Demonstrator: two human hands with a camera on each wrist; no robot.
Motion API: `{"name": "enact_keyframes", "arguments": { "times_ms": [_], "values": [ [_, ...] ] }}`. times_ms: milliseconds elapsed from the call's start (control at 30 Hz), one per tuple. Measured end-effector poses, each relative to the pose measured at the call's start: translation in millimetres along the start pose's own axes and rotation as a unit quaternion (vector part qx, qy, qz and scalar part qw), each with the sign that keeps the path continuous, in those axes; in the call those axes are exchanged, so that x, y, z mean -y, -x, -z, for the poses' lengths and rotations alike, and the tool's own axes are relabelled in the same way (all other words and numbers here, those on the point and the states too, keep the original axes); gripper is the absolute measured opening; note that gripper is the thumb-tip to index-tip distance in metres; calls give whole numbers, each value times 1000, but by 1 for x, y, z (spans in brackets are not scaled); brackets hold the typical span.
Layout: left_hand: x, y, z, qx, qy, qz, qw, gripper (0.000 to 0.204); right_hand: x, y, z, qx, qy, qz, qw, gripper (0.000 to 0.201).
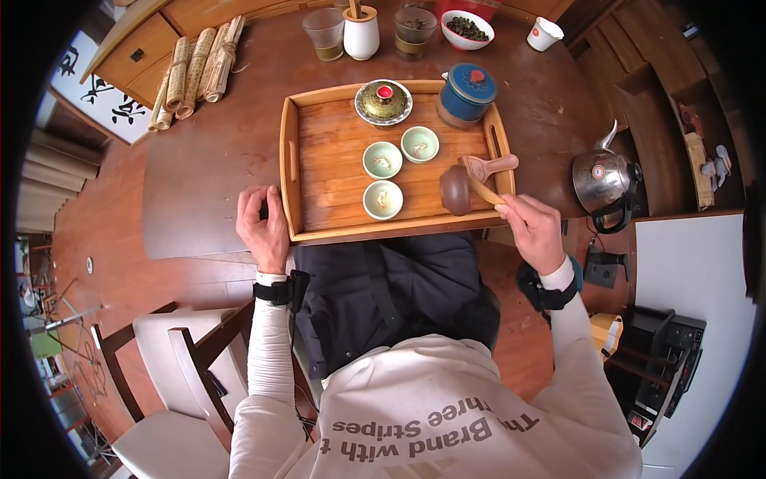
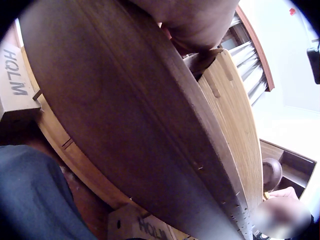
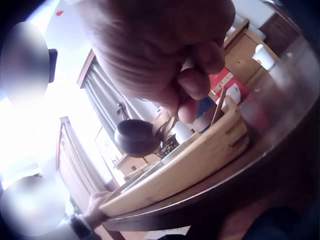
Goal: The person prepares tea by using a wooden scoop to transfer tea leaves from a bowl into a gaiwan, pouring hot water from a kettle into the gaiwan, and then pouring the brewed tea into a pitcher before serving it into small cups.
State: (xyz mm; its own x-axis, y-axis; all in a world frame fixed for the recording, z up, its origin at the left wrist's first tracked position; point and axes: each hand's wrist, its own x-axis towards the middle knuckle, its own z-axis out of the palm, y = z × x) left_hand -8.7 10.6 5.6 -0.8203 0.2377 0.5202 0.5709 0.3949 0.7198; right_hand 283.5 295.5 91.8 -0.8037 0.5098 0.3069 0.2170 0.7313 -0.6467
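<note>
My right hand (image 1: 533, 230) pinches the end of the wooden handle of a brown tea strainer (image 1: 456, 190). Its round dark bowl is over the front right part of a wooden tray (image 1: 327, 164). In the right wrist view the strainer (image 3: 136, 138) hangs above the tray's rim. Close by lies a pale wooden scoop-shaped piece (image 1: 500, 164). Three pale green cups (image 1: 382, 160) with a painted design inside stand mid-tray. My left hand (image 1: 262, 230) rests loosely curled on the table edge, beside the tray's front left corner, holding nothing.
A lidded patterned bowl (image 1: 375, 100) and a blue lidded pot (image 1: 469, 88) stand at the tray's back. Behind are glasses (image 1: 325, 36), a white tool holder (image 1: 361, 36) and a bowl of tea leaves (image 1: 467, 30). A steel kettle (image 1: 600, 180) stands right; bamboo scrolls (image 1: 198, 68) lie left.
</note>
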Motion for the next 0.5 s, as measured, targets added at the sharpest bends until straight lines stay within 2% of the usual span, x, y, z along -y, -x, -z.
{"name": "enact_keyframes", "arguments": {
  "times_ms": [67, 100, 133, 200, 267, 333, 500],
  "values": [
    [-2, 0, 0, 0, -1, 1, 1000, 8, -2, -13, 9, 44, 135, 121, 983, 16],
    [-2, 0, 0, -1, 2, 0, 1000, 8, -2, -19, 11, 52, 172, 155, 971, 15],
    [-2, 0, 0, -3, 6, 0, 1000, 8, -2, -25, 13, 52, 172, 156, 971, 15],
    [-4, 0, 0, -3, 10, 5, 1000, 8, -1, -35, 16, 131, 267, 184, 937, 15],
    [-4, 0, 0, -4, 14, 9, 1000, 8, 0, -42, 15, 135, 281, 187, 932, 15],
    [-2, 0, 0, -4, 19, 9, 1000, 9, 1, -48, 14, 130, 298, 234, 916, 20],
    [-4, -1, 0, -5, 10, 3, 1000, 9, 23, -55, 12, 160, 333, 234, 899, 28]
  ]
}}
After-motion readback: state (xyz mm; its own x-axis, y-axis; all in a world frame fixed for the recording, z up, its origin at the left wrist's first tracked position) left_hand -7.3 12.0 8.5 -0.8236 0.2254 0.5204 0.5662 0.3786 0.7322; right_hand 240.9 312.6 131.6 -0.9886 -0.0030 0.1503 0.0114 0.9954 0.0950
